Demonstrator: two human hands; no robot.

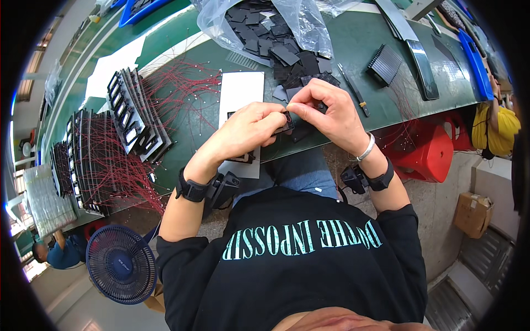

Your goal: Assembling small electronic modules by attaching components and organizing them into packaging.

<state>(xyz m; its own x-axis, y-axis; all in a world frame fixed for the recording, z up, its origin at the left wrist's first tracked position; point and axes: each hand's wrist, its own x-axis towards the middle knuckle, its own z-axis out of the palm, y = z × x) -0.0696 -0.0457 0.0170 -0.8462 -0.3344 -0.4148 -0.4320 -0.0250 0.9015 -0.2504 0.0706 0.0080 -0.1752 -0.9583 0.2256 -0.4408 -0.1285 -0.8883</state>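
My left hand point(248, 129) and right hand point(326, 110) pinch a black frame point(285, 124) and its red wire point(286, 115); tugging could likely snap it.

Both hands meet at the near edge of the bench point(353, 44): left hand point(245, 129) and right hand point(331, 113) pinch a small frame point(285, 124) between them. White sheet point(240, 91) under the left hand. Loose plates point(298, 58) behind the hands, spilling from a bag point(221, 25). Wired frame stacks point(130, 113) to the left. Fan point(121, 263) on the floor, lower left. Stool point(428, 151) right of the hands.
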